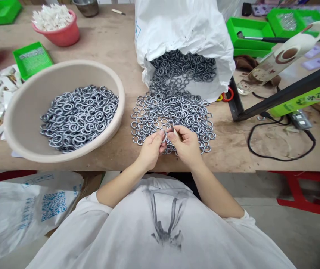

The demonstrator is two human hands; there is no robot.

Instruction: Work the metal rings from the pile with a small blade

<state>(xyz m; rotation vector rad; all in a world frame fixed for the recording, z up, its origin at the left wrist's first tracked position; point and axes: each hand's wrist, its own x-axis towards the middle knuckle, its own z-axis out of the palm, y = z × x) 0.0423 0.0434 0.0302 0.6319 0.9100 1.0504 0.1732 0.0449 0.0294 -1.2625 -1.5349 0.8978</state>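
My left hand (151, 150) pinches a single grey ring (164, 138) between thumb and fingers. Close against it, my right hand (187, 145) is closed around a small knife (174, 131) with a pale handle and a dark tip, which points toward the ring. Whether the tip touches the ring I cannot tell. Beneath both hands spreads a pile of loose grey rings (180, 117), which runs back into the mouth of a white sack (182, 30) lying on its side. To the left, a large beige basin (22, 116) holds many similar rings.
Green trays (33, 73) and a pink bowl (70, 33) of white pieces stand behind the basin. On the right are a black metal frame (234, 101), a clear bottle-like container (277, 61) and a looped black cable (277, 158). The wooden table's (232, 164) front edge lies before my body.
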